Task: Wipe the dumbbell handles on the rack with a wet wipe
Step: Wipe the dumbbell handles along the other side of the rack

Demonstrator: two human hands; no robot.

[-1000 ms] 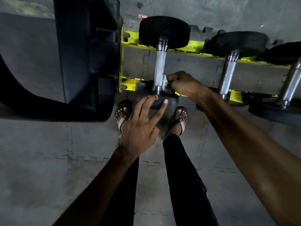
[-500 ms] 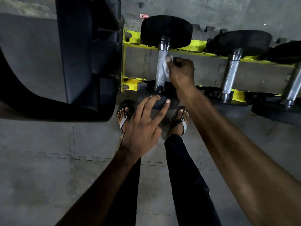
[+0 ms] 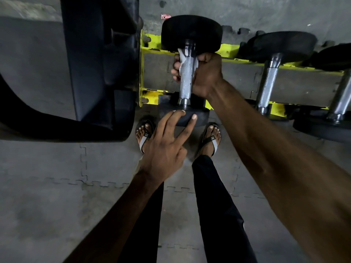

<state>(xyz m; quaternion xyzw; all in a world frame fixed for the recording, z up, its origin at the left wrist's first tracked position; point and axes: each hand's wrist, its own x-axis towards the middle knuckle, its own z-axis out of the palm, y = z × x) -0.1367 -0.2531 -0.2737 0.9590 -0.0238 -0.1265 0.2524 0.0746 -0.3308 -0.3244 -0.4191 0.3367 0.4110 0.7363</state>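
White wipe (image 3: 181,60) against knurled handle (image 3: 187,81)

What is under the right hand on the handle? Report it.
A white wet wipe wrapped round the knurled handle; the right hand grips both. How far the wipe reaches beneath the palm is covered.

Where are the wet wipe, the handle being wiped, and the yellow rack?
wet wipe (image 3: 182,62): head view, white fold beside the handle.
dumbbell handle (image 3: 187,83): head view, knurled middle.
yellow rack (image 3: 150,96): head view, near rail's left end.
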